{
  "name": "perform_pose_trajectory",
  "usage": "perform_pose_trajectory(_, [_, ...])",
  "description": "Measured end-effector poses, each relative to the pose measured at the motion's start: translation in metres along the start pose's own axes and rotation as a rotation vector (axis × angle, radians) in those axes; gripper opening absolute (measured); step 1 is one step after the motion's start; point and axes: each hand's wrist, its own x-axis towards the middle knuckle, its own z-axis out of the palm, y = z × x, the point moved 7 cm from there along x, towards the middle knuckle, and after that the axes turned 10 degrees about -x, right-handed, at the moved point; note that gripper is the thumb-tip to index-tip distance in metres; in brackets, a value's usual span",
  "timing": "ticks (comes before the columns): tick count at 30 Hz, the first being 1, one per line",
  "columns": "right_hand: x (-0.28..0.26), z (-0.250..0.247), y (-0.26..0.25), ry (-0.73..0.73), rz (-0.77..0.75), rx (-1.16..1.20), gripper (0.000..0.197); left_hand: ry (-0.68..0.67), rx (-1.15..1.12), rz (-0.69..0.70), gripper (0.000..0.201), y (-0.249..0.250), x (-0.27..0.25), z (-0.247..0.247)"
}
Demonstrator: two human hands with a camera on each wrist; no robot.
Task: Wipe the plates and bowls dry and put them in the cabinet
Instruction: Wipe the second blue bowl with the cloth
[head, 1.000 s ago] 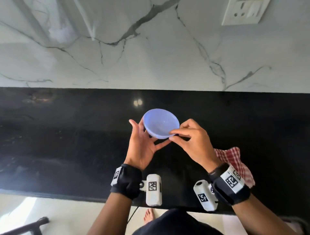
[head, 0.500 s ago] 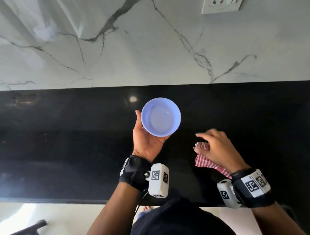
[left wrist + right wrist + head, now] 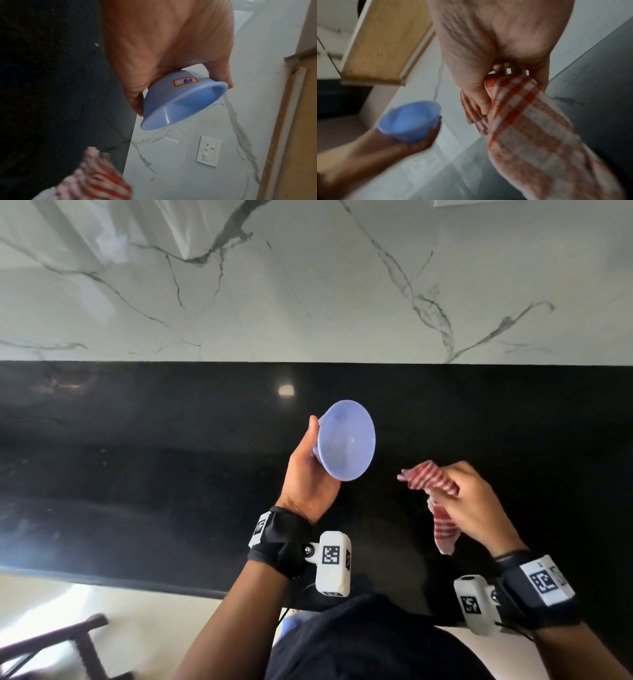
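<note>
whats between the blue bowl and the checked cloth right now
Nothing. In the head view only bare black countertop shows in the gap between the blue bowl and the red checked cloth.

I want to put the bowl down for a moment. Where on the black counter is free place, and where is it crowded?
The black counter looks bare left of the left hand and behind the blue bowl, up to the marble wall. It is tight only between the bowl and the right hand, which holds the checked cloth.
</note>
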Motion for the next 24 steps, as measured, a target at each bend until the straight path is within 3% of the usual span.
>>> perform_pose_trajectory(2, [0.004, -0.024, -0.026, 0.078, -0.044, 0.194, 0.023, 0.016, 0.077, -0.015, 0.072, -0.001, 0.005, -0.003])
perform_pose_trajectory(6, [0.008, -0.052, -0.088, 0.039, -0.275, 0.577, 0.038, 0.044, 0.172, -0.04, 0.071, -0.003, 0.013, -0.007])
perform_pose_trajectory(8, [0.011, -0.052, -0.115, 0.048, -0.433, 0.522, 0.037, 0.026, 0.172, -0.062, 0.071, -0.006, 0.015, -0.002])
perform_pose_trajectory(11, [0.016, -0.031, -0.15, 0.118, -0.752, 0.172, 0.028, 0.017, 0.094, -0.087, 0.057, -0.007, 0.019, 0.01])
perform_pose_trajectory(13, [0.02, -0.007, -0.16, 0.111, -0.865, -0.046, 0.026, -0.035, 0.094, -0.092, 0.061, -0.007, 0.02, 0.016])
perform_pose_trajectory(16, [0.024, 0.016, -0.155, 0.121, -0.883, -0.365, 0.03, -0.01, 0.124, -0.134, 0.082, -0.008, 0.019, 0.014])
perform_pose_trajectory(18, [0.026, 0.017, -0.151, 0.106, -0.799, -0.514, 0.04, -0.001, 0.201, -0.111, 0.08, -0.007, 0.021, 0.014])
perform_pose_trajectory(22, [0.023, 0.02, -0.148, 0.012, -0.708, -0.503, 0.053, 0.078, 0.363, 0.017, 0.074, -0.004, 0.028, 0.014])
perform_pose_trajectory(24, [0.026, 0.02, -0.142, -0.135, -0.554, -0.365, 0.05, 0.131, 0.392, 0.063, 0.07, -0.009, 0.03, 0.012])
